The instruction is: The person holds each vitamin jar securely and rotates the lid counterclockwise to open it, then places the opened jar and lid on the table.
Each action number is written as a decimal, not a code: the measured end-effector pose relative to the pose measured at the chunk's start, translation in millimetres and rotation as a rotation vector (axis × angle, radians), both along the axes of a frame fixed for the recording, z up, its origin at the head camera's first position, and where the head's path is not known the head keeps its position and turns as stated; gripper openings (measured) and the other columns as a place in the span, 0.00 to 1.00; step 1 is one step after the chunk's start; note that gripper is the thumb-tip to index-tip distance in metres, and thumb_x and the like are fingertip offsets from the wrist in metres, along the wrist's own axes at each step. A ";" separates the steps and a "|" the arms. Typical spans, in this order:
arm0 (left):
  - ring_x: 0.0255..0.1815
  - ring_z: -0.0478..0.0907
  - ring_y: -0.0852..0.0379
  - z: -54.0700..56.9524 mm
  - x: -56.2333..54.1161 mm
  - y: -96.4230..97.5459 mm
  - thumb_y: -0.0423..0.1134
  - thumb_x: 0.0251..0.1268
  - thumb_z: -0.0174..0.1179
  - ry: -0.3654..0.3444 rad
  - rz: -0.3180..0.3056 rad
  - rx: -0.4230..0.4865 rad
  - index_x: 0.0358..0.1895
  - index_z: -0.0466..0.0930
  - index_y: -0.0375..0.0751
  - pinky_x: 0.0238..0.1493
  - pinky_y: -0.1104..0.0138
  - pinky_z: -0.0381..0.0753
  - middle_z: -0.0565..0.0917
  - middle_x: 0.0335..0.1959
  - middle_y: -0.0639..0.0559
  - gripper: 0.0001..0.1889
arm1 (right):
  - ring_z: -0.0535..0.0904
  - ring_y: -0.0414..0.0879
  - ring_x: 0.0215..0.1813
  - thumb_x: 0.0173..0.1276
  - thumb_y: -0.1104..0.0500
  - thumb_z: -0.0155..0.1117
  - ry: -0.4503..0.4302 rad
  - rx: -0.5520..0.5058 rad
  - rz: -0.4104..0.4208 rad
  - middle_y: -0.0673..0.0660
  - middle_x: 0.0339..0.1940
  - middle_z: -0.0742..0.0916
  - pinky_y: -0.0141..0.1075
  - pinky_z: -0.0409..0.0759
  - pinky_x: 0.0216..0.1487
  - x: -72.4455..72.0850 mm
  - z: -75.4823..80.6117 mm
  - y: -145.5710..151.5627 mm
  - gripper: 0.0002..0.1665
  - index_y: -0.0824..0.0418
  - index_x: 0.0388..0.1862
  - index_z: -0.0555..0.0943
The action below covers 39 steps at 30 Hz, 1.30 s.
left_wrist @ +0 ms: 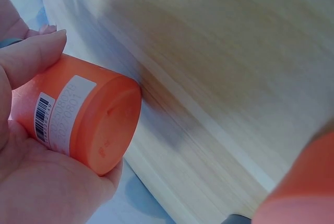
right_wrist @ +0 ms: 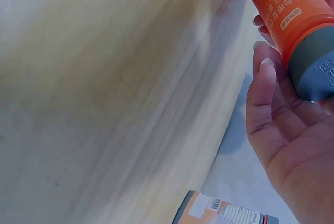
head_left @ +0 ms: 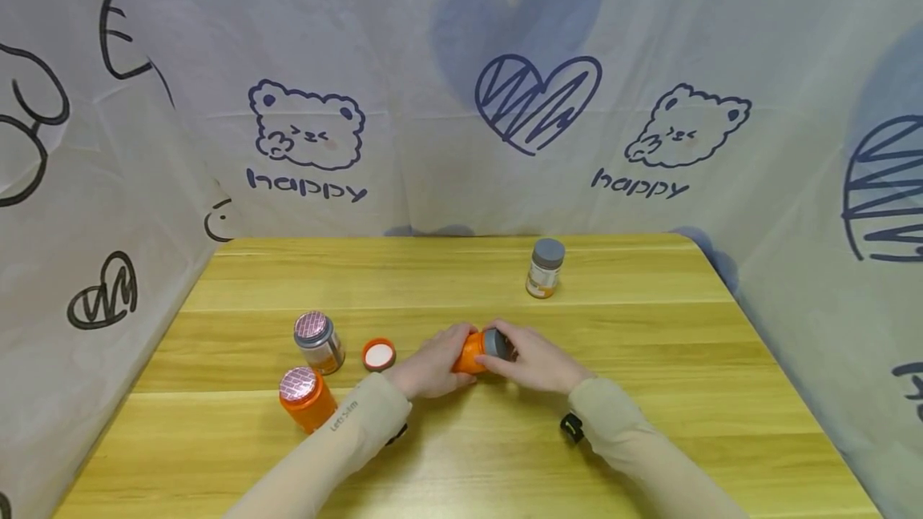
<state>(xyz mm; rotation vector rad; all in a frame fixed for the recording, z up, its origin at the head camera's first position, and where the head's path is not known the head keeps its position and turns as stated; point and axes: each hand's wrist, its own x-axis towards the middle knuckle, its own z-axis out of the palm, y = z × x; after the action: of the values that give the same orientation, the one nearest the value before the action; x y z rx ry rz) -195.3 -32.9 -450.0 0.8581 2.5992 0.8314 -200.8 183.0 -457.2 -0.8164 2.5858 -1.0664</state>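
Observation:
An orange bottle (head_left: 471, 353) with a grey cap (head_left: 493, 344) lies on its side between the two hands, over the middle of the table. My left hand (head_left: 433, 363) grips the body; its base and a barcode label (left_wrist: 44, 117) face the left wrist view. Around the cap curl the fingers of my right hand (head_left: 537, 359). In the right wrist view, white print runs along the bottle near the cap.
At left stand an orange bottle (head_left: 313, 405) and a grey bottle (head_left: 322, 349), both uncapped with foil seals. An upturned orange-rimmed lid (head_left: 378, 354) lies beside them. A grey-capped bottle (head_left: 544, 269) stands farther back. Printed cloth (head_left: 433, 175) hangs behind the table.

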 end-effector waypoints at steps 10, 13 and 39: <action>0.50 0.74 0.47 -1.7 -0.3 0.0 0.35 0.62 0.69 0.031 0.005 0.017 0.63 0.65 0.35 0.56 0.50 0.72 0.78 0.56 0.40 0.29 | 0.81 0.40 0.40 0.69 0.42 0.67 0.056 -0.002 0.057 0.50 0.45 0.86 0.31 0.81 0.43 -3.4 1.1 2.7 0.27 0.52 0.61 0.75; 0.50 0.74 0.47 -1.1 0.4 0.2 0.35 0.63 0.69 0.025 0.008 0.013 0.63 0.65 0.36 0.55 0.49 0.72 0.78 0.56 0.41 0.29 | 0.81 0.39 0.42 0.69 0.44 0.68 0.059 0.005 0.064 0.50 0.47 0.86 0.31 0.82 0.45 -3.5 2.0 3.1 0.27 0.53 0.62 0.75; 0.50 0.75 0.46 0.0 0.5 -0.9 0.36 0.63 0.68 0.024 0.016 0.006 0.63 0.64 0.37 0.55 0.49 0.73 0.77 0.55 0.41 0.29 | 0.80 0.48 0.62 0.62 0.58 0.76 0.195 0.033 0.080 0.55 0.64 0.83 0.45 0.80 0.63 0.2 4.8 2.7 0.36 0.55 0.69 0.74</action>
<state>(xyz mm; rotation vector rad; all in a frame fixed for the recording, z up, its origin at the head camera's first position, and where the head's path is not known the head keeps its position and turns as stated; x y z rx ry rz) -194.8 -33.8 -450.0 0.8544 2.6291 0.8390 -200.5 185.7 -452.4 -1.0542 2.6937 -0.9632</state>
